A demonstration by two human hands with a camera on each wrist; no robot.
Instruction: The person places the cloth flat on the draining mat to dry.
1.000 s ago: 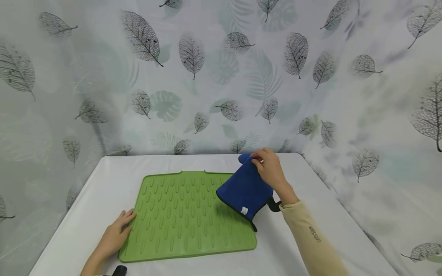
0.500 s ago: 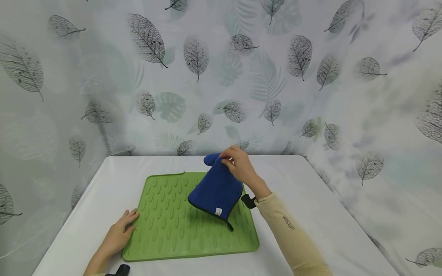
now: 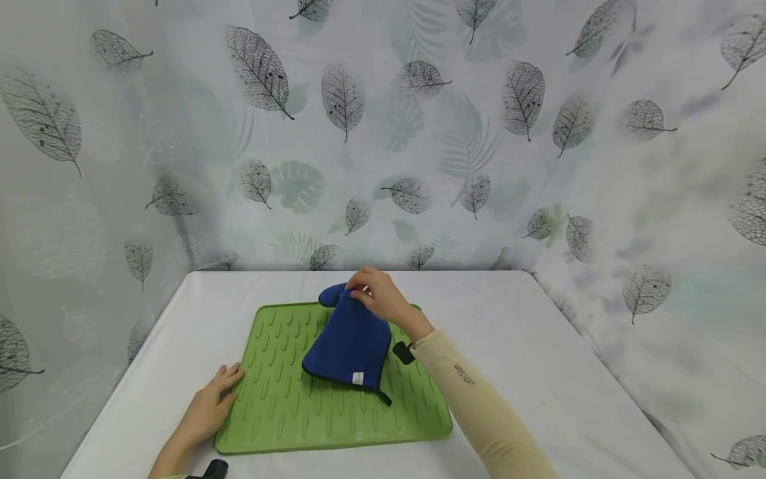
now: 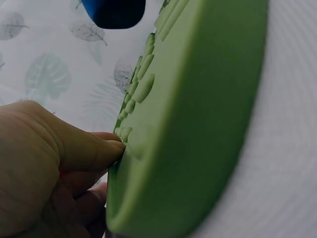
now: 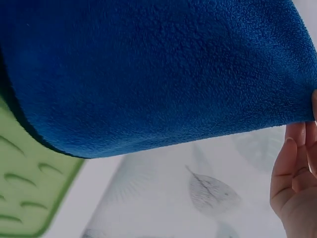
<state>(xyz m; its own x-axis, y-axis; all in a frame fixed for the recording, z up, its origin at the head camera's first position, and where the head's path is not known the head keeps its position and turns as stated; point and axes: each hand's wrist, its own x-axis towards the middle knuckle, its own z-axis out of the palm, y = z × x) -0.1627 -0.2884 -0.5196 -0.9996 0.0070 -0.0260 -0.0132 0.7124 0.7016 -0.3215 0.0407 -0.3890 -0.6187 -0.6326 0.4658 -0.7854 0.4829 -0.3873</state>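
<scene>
Right hand up high, and it has the blue mitt pinched near its upper end, the mitt hanging at a slant below the fingers, over the green mat. The thumb lobe juts out just left of that pinch; the white label and dark loop dangle well below. A grip that high presumably lets the cloth fall by its own weight. Lower edge touching the mat? Can't tell! And the left hand: no clench, fingers extended, resting along the mat's left edge, probably steadying it on the white surface. The mat lies flat, stretching from those fingers to beneath the right hand.
</scene>
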